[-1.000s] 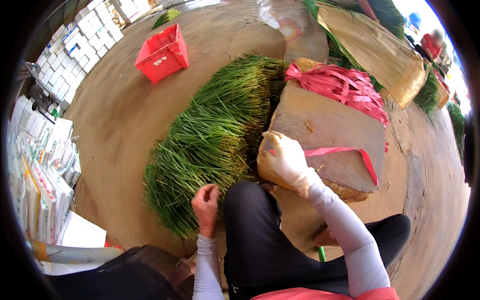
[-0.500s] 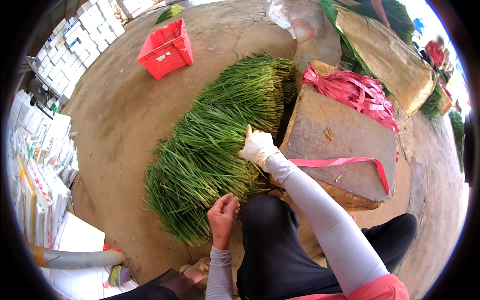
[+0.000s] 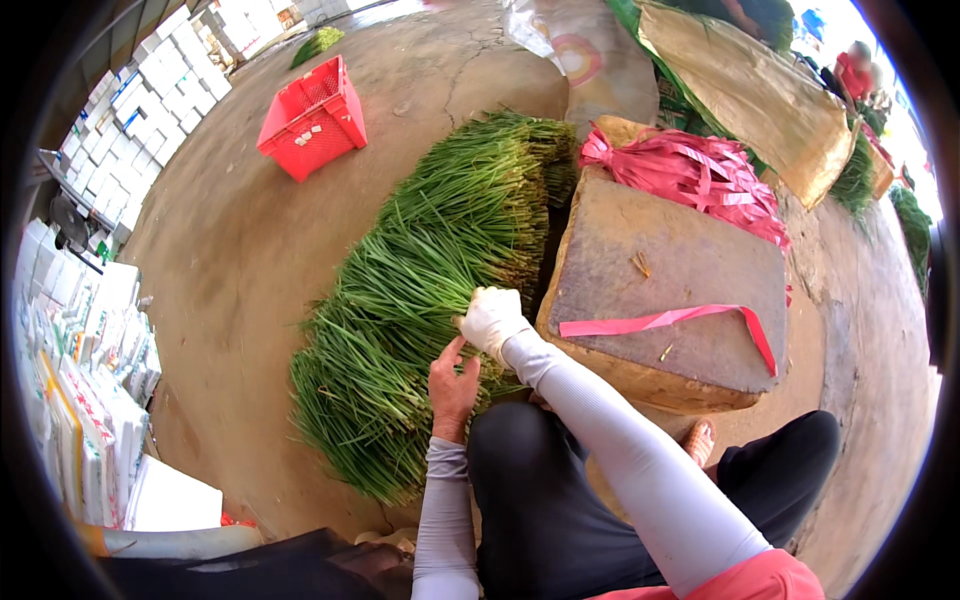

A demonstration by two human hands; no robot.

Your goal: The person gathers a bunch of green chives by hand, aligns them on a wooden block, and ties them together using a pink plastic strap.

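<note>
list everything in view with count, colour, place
long leafy stalks: many, green, heaped centre
flat-topped block: one, brown, centre right
flat ribbon: one, pink, on block
bundled ribbon strips: many, pink, block's far end
open plastic crate: one, red, upper left
creased sheet: one, tan, upper right
stacked boxes: many, white, left
leafy pile: one, green, far upper left
background person: one, red top, upper right
left hand: one, bare, at stalks
right hand: one, white glove, at stalks
legs: two, black, bottom
</note>
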